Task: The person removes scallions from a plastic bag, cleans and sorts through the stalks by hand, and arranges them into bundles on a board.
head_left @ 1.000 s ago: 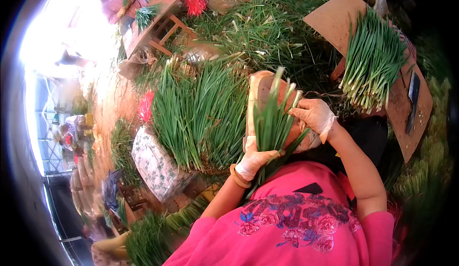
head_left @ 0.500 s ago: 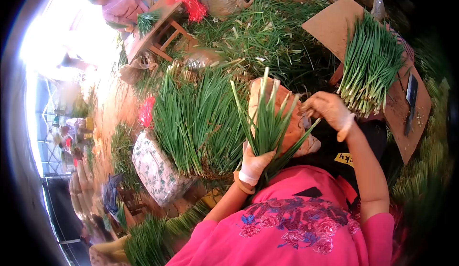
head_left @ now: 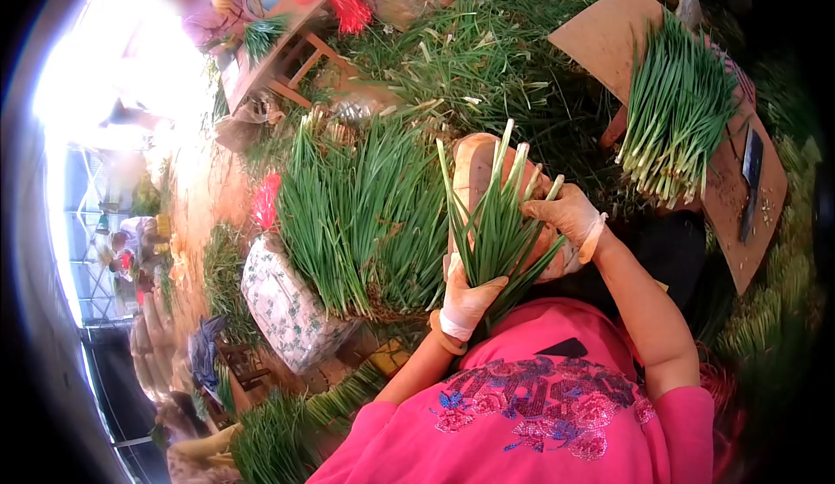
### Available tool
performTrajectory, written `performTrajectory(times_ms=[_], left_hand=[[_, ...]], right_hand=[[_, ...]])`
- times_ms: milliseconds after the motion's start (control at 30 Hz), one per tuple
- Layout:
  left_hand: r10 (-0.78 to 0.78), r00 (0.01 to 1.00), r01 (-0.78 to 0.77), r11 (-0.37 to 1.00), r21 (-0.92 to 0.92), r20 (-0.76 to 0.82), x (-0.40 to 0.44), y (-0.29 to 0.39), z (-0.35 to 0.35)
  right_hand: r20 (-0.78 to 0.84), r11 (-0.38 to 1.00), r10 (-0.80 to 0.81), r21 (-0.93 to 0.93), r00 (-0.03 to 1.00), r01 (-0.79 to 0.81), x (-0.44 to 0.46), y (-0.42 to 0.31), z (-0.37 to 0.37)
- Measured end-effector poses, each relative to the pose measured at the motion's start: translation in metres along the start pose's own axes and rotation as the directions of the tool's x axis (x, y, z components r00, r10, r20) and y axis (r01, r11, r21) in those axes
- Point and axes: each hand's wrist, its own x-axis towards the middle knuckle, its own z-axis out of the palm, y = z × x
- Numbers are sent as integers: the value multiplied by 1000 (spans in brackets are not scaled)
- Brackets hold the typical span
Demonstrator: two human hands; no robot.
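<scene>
My gloved left hand (head_left: 468, 299) is wrapped round the leafy part of a small bunch of garlic chives (head_left: 497, 236), whose pale stalk ends point up and away from me. On the bunch's right side, my gloved right hand (head_left: 567, 217) pinches at the stalks near their pale ends; its fingertips partly hide what they grip. Under the bunch shows an orange-and-white shoe or cloth-like item (head_left: 472, 171), mostly covered. Just left of the bunch lies a large heap of chives (head_left: 365, 214) with soil and dry bits among the leaves.
Trimmed chives (head_left: 674, 110) lie on a board (head_left: 600, 45) at the right, with a knife (head_left: 750, 184) beside them. A floral cushion (head_left: 291, 306) sits below the heap. Leaf scraps (head_left: 487, 58) cover the ground beyond. Another person (head_left: 209, 10) works at a small table (head_left: 274, 53).
My right hand has moved left and down, from beside the bunch onto its stalks. The bunch has shifted slightly right in my left hand's grip.
</scene>
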Motion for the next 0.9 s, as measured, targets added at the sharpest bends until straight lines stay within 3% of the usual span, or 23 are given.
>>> performTrajectory(times_ms=[100,167,300,433,500,567,600,700,767,833,900], left_hand=[[-7,1000,6,999,-39,-24,0,-2,0],[-64,997,58,991,-124,-43,-1,-3,0],[-54,998,53,998,-28,-19,-1,-1,-2],[-4,999,0,995,102,35,0,-8,-10],[-59,998,59,998,10,11,-1,-6,-9],[-163,986,154,967,-204,-29,-1,4,-2],[-202,979,198,954,-225,5,0,3,-5],[-307,948,318,917,-242,80,2,-3,-23],[-372,925,381,903,-199,83,-1,-7,-29],[-333,940,339,907,-250,69,-2,-7,-27],[-303,952,305,909,-283,52,-3,-7,-26]], right_hand=[[29,998,62,5,998,-62,4,6,-5],[17,998,14,54,1000,-15,4,7,-1],[-29,998,-63,20,998,64,-4,-2,15],[-82,1000,-19,-14,996,18,-4,-2,13],[-41,998,18,-61,999,-21,-4,-1,8],[-94,988,14,154,995,1,-2,2,18],[-122,966,16,260,992,17,-1,3,21],[-280,945,-123,259,952,199,6,-10,5],[-387,904,-296,181,873,387,17,-44,-16],[-452,798,-407,247,793,550,23,-96,-41],[-532,600,-568,254,628,758,28,-152,-64]])
